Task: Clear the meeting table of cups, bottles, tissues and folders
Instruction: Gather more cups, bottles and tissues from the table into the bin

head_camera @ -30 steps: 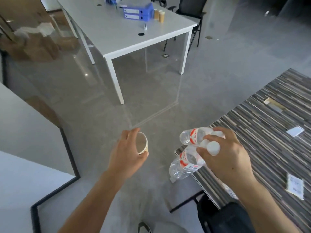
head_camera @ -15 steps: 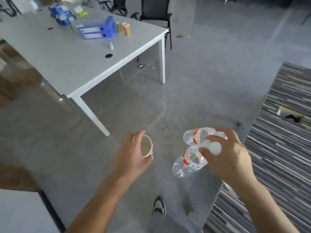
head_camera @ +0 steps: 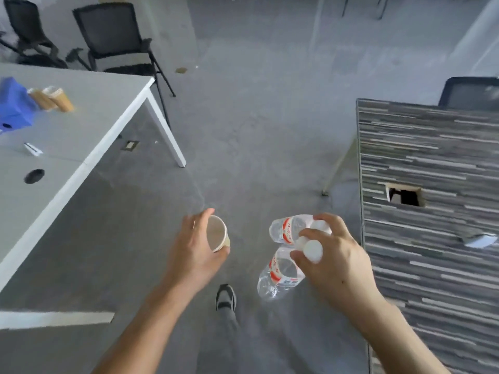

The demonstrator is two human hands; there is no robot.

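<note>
My left hand (head_camera: 193,248) grips a paper cup (head_camera: 218,236), tilted so its white inside faces me, over the grey floor. My right hand (head_camera: 330,261) holds two clear plastic bottles by their necks: the upper bottle (head_camera: 287,229) points left, the lower bottle (head_camera: 278,275) hangs down-left. Both have red-and-white labels and white caps. The striped meeting table (head_camera: 432,238) stands on the right, with a crumpled tissue (head_camera: 479,240) lying on it. On the white table (head_camera: 81,125) at left are a blue folder (head_camera: 13,107) and brown paper cups (head_camera: 52,99).
Two black chairs (head_camera: 116,41) stand behind the white table, and another chair (head_camera: 471,93) sits beyond the striped table. A cable cut-out (head_camera: 405,197) opens in the striped top. A floor socket (head_camera: 130,145) lies under the white table. My shoe (head_camera: 225,296) shows below.
The view has swung right and I have stepped forward; the white table slid to the left and the striped table's end came into view. Both hands keep their holds.
</note>
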